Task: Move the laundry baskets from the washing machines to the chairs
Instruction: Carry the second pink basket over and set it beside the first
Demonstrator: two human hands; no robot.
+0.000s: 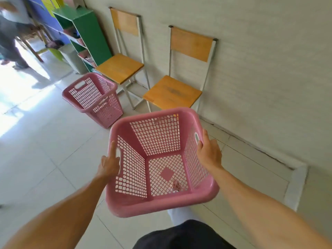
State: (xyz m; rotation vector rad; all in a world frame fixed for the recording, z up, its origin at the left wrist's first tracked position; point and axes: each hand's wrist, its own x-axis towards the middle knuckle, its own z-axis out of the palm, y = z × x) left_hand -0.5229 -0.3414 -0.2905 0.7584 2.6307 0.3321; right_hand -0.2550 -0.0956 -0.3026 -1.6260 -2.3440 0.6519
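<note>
You hold the pink basket (161, 164) off the floor before the near chair (172, 92), arms outstretched. Your left hand (109, 164) and right hand (209, 151) grip its side handles. A second basket (93, 97) stands beside the far chair (120, 66). No writing shows.

I count two pink laundry baskets: one (161, 164) in my hands at six o'clock, one (93, 99) on the floor at ten. Two wooden chairs (120, 67) (172, 92) at twelve. One green shelf (84, 29) at eleven.
</note>
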